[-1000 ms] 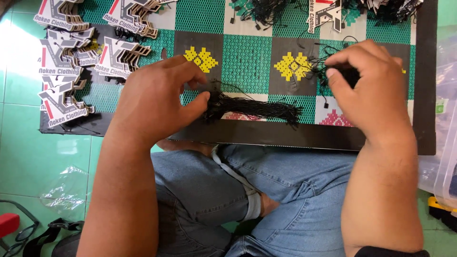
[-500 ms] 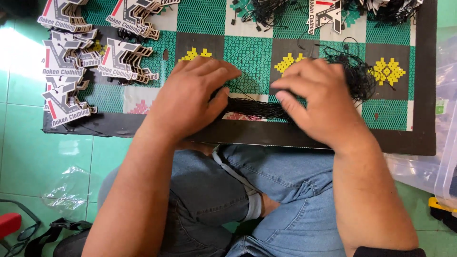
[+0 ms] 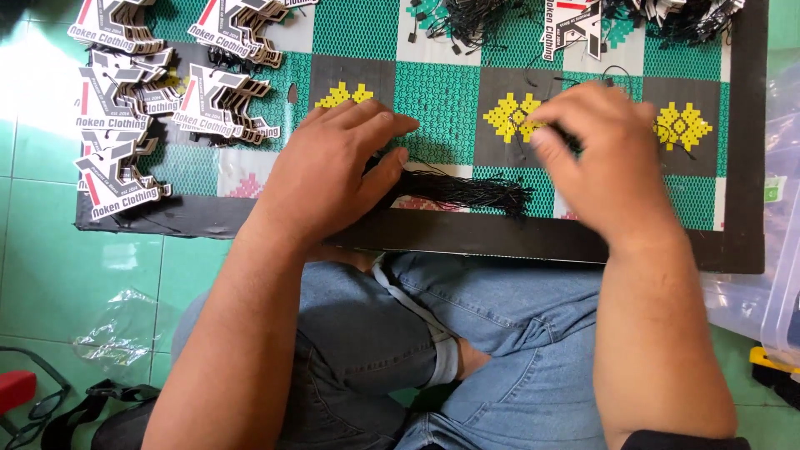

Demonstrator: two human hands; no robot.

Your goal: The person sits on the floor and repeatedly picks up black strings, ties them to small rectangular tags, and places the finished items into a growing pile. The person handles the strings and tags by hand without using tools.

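Observation:
My left hand point(image 3: 333, 171) presses down on one end of a bundle of thin black strings point(image 3: 467, 190) that lies along the near edge of a green, black and white patterned mat point(image 3: 437, 87). My right hand point(image 3: 604, 162) hovers to the right of the bundle, blurred, fingers curled around some black strings by a yellow motif; what exactly it grips is hard to tell. My legs in blue jeans point(image 3: 467, 350) are crossed below the mat.
Stacks of shaped cardboard hang tags point(image 3: 150, 92) cover the mat's left part. More black strings point(image 3: 475, 17) and tags point(image 3: 575, 25) lie at the far edge. A clear plastic box point(image 3: 779, 275) stands at right; crumpled clear plastic point(image 3: 117, 333) lies on the green tiled floor.
My right hand swept left over the bundle, then pulled back to the right. My left hand stayed pressed on the bundle's left end.

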